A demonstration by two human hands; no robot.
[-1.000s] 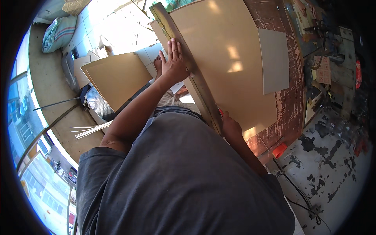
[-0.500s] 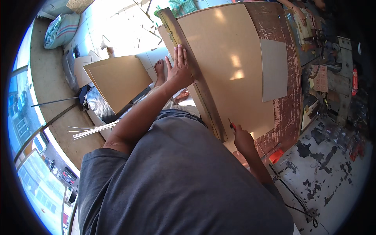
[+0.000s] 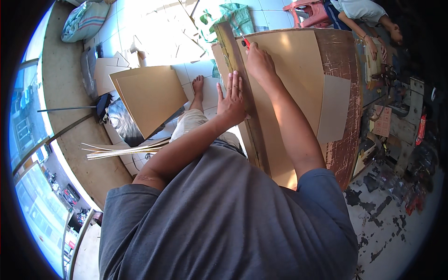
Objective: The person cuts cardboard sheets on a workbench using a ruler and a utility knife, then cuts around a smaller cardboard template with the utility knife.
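A large tan cardboard sheet (image 3: 296,60) lies on a worn brown table (image 3: 339,58). Along its left side rests a long, dark straight bar (image 3: 257,144), running from the far edge back toward my body. My left hand (image 3: 232,105) lies flat on the bar, fingers stretched out and slightly apart. Near the bar's far end, my right hand (image 3: 260,63) grips a red utility knife (image 3: 247,43). Its tip is at the sheet's far edge, just right of the bar; whether the blade touches the board is too small to tell. A smaller grey sheet (image 3: 334,109) overlaps the cardboard's right side.
Folded cardboard (image 3: 151,95) stands to the left, above a bundle of thin strips (image 3: 119,151). Offcuts lie on the tiled floor beyond, near a green sack (image 3: 238,16). At the far right another person's hands (image 3: 373,49) are by a cluttered workbench with metal tools. A red stool (image 3: 305,11) stands behind.
My right hand has carried the knife from the sheet's near end to its far end beside the bar. My left hand stays flat on the bar. The view has shifted slightly.
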